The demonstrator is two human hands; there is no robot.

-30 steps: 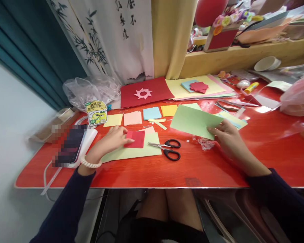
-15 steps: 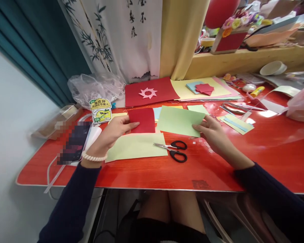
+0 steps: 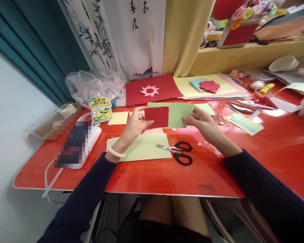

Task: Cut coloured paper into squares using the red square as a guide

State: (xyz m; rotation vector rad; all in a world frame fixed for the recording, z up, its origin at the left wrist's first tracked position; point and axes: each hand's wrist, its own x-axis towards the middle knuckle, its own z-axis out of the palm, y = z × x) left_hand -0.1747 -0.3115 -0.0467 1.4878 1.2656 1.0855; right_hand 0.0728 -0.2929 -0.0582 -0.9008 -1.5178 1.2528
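Observation:
Above the table, my left hand [image 3: 138, 125] pinches a piece of red paper [image 3: 157, 117] by its left edge. My right hand [image 3: 198, 121] grips a larger light green sheet of paper [image 3: 178, 114] at its right end. The red piece lies in front of the green one, covering its left part. Below them a second green sheet [image 3: 144, 150] rests on the table, partly under my left wrist. Scissors [image 3: 173, 147] with black handles lie with slightly parted blades, their tips over that sheet.
A phone [image 3: 73, 143] on a white block lies at the left. At the back are a red sheet [image 3: 134, 92] bearing a pink star ring [image 3: 150, 90], and stacked coloured paper [image 3: 218, 86]. Paper strips [image 3: 244, 123] and scraps lie at the right. A clear plastic bag [image 3: 91, 87] sits back left.
My two hands have come closer together. The red paper has moved right and now overlaps the green sheet, which has shifted left. The view has turned slightly.

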